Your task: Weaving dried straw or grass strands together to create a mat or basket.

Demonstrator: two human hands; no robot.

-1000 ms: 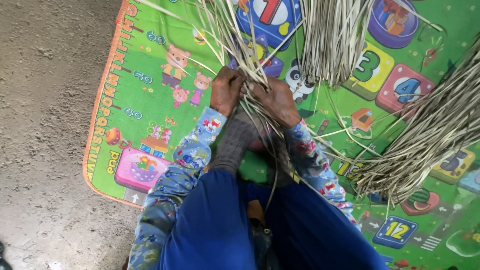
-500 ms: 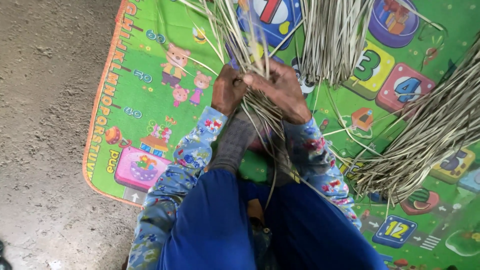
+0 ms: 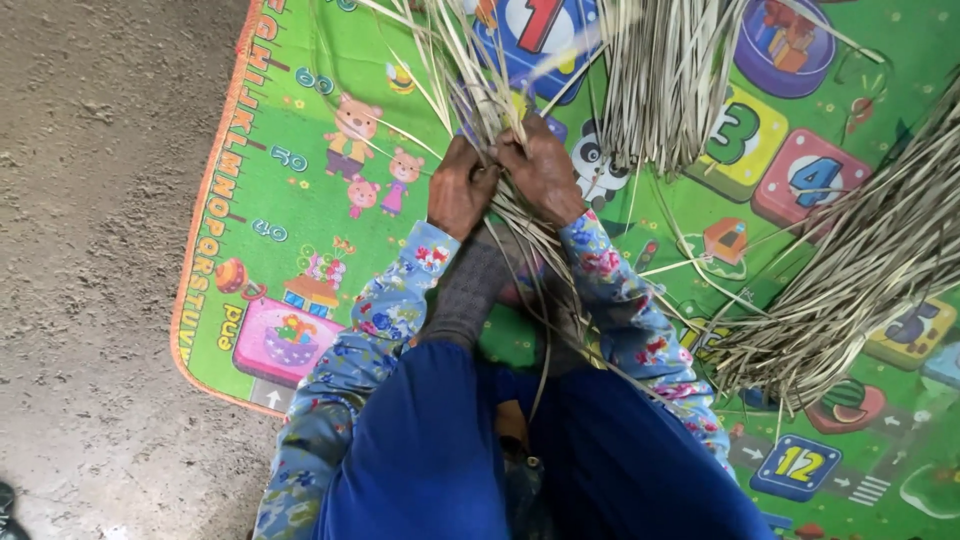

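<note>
My left hand and my right hand are pressed together over a cluster of pale dry reed strips, both gripping them where the strips cross. The strips fan upward past my fingers and trail down between my floral sleeves toward my lap. A grey sock-covered foot lies just under my hands, over some of the strips. The exact weave beneath my fingers is hidden.
I sit on a green children's play mat with cartoon animals and number tiles. A loose bundle of reed strips lies ahead, another large bundle at the right. Bare concrete floor is at the left.
My hands have shifted slightly up the strips and closed tighter together; the right hand now covers the crossing point. The bundles on the mat have not moved.
</note>
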